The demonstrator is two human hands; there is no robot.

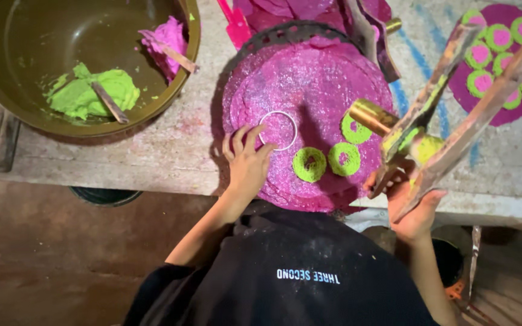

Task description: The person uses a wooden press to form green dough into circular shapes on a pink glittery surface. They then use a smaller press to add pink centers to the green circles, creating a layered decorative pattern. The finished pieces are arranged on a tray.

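A thin silver metal ring (277, 130) is pinned flat by the left hand's (247, 162) fingertips on the round magenta sheet (309, 84), while the wooden lever press (448, 102), clasped in the right hand (411, 205), is poised rightward, nearer the green rings (327, 160).

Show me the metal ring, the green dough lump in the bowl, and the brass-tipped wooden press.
thin metal ring (277, 113), head view, top rim.
green dough lump (95, 90), head view, middle.
brass-tipped wooden press (371, 116), head view, brass cylinder.
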